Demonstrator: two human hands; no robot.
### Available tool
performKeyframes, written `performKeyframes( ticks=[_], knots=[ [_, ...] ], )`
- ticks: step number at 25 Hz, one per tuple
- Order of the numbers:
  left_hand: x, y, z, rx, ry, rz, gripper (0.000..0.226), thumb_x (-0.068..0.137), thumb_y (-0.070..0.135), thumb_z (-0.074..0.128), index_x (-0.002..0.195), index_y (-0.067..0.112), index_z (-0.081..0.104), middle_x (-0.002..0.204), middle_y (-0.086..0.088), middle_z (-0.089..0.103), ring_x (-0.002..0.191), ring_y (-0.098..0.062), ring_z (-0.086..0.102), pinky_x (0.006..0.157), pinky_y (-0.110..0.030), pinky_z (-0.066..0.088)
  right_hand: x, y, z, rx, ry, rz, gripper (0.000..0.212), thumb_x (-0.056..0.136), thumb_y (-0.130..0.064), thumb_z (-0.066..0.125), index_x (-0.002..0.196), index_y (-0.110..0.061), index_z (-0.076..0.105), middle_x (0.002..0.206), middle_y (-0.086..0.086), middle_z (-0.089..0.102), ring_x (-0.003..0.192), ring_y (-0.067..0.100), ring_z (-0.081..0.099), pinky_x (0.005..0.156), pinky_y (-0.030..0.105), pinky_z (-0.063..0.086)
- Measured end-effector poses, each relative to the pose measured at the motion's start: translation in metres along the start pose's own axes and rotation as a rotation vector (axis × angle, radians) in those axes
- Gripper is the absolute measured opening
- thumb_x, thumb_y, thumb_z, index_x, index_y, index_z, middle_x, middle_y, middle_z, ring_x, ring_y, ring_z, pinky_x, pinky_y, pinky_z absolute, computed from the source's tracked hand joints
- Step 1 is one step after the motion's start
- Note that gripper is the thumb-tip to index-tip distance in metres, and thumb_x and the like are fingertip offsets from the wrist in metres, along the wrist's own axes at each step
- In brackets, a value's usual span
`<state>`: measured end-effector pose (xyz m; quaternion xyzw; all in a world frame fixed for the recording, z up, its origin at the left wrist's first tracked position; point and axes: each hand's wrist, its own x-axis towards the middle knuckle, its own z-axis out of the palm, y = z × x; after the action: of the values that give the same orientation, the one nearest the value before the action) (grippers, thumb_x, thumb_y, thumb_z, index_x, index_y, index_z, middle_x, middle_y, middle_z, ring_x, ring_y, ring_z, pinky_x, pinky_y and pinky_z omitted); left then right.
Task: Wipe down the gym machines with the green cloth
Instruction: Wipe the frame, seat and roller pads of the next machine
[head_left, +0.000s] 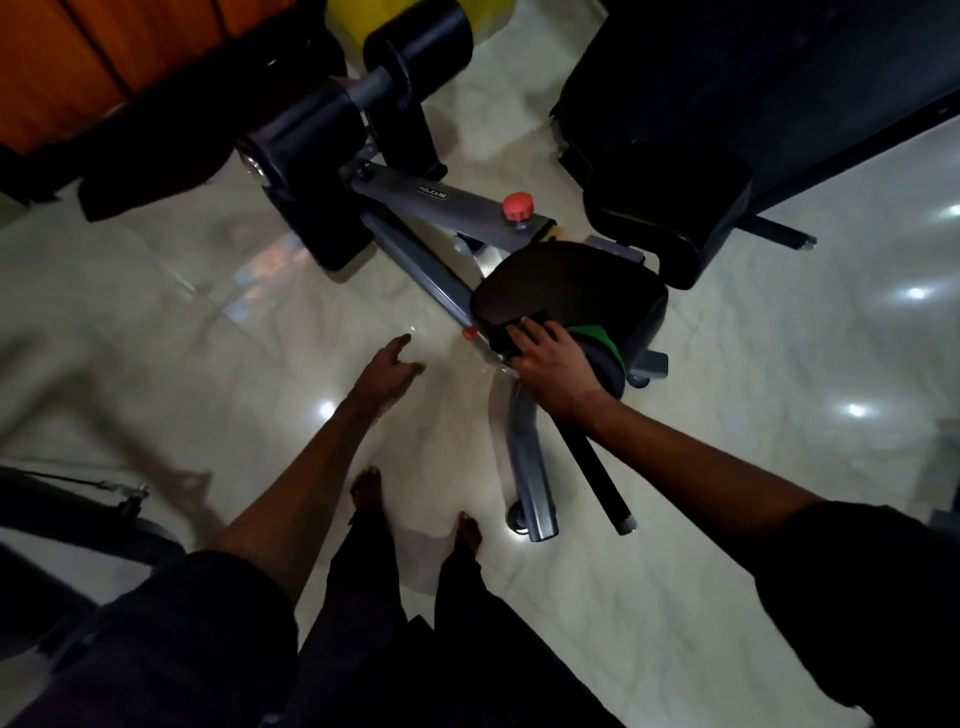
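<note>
Right hand (550, 358) presses the green cloth (598, 339) with spread fingers at the seat pad's (561, 280) near edge. Left hand (389, 364) hangs relaxed and empty. Risk: the bunched cloth may slip off that edge.

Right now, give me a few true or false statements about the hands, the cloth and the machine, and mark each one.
1. The right hand rests on the cloth at the near edge of the seat. True.
2. The left hand holds the cloth. False: it is empty, fingers relaxed, above the floor.
3. A red knob sits on the grey bar. True.
4. The person wears shoes. False: the feet are bare.
</note>
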<state>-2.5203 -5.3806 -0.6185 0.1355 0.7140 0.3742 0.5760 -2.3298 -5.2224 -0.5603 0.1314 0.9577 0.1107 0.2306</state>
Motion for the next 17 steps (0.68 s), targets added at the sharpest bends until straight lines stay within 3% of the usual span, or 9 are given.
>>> performKeyframes(
  ticks=[2,4,6,10,14,17],
  knots=[
    [0.000,-0.007,-0.009,0.010,-0.008,0.000,0.067,0.098,0.015,0.059,0.156,0.021,0.026,0.160,-0.011,0.028,0.144,-0.026,0.032,0.103,-0.028,0.032,0.007,0.000,0.000,0.018,-0.048,-0.019,0.032,0.081,-0.012,0.066,0.112,-0.008,0.073,0.132,0.022,0.057,0.127,0.044,0.052,0.104,0.052,0.042],
    [-0.002,-0.012,-0.015,0.035,-0.082,0.006,0.077,0.098,0.013,0.059,0.159,0.026,0.014,0.164,-0.010,0.017,0.147,-0.026,0.026,0.107,-0.031,0.030,0.030,-0.006,0.003,-0.022,-0.134,-0.016,0.039,0.092,-0.016,0.055,0.130,-0.010,0.064,0.148,0.020,0.044,0.139,0.042,0.039,0.113,0.052,0.032],
    [-0.003,-0.014,-0.019,0.077,-0.126,0.011,0.082,0.098,0.013,0.059,0.159,0.030,0.007,0.165,-0.010,0.012,0.141,-0.025,0.034,0.104,-0.029,0.031,0.056,-0.014,0.001,-0.063,-0.198,-0.018,0.047,0.096,-0.020,0.047,0.142,-0.018,0.055,0.158,0.016,0.032,0.145,0.039,0.030,0.116,0.049,0.025],
    [0.007,-0.013,-0.023,0.097,-0.130,0.044,0.083,0.097,0.018,0.061,0.157,0.037,0.007,0.150,-0.011,0.029,0.127,-0.028,0.044,0.100,-0.032,0.037,0.074,-0.011,-0.001,-0.003,-0.254,0.004,0.048,0.095,-0.022,0.050,0.144,-0.025,0.052,0.160,0.011,0.031,0.147,0.034,0.028,0.118,0.044,0.024],
    [0.014,-0.006,-0.012,0.151,-0.103,0.137,0.081,0.097,0.019,0.062,0.158,0.031,0.010,0.163,-0.012,0.020,0.137,-0.029,0.039,0.112,-0.042,0.037,0.045,0.004,0.003,0.069,-0.214,0.020,0.043,0.095,-0.022,0.055,0.137,-0.018,0.058,0.161,0.011,0.028,0.149,0.032,0.025,0.121,0.044,0.019],
    [0.018,0.000,0.006,0.218,0.008,0.202,0.075,0.097,0.021,0.061,0.158,0.022,0.018,0.160,-0.011,0.029,0.139,-0.030,0.040,0.110,-0.036,0.038,0.063,0.002,0.007,0.082,-0.233,-0.009,0.049,0.091,-0.022,0.057,0.140,-0.019,0.055,0.159,0.011,0.033,0.146,0.033,0.030,0.119,0.045,0.025]
  ],
)
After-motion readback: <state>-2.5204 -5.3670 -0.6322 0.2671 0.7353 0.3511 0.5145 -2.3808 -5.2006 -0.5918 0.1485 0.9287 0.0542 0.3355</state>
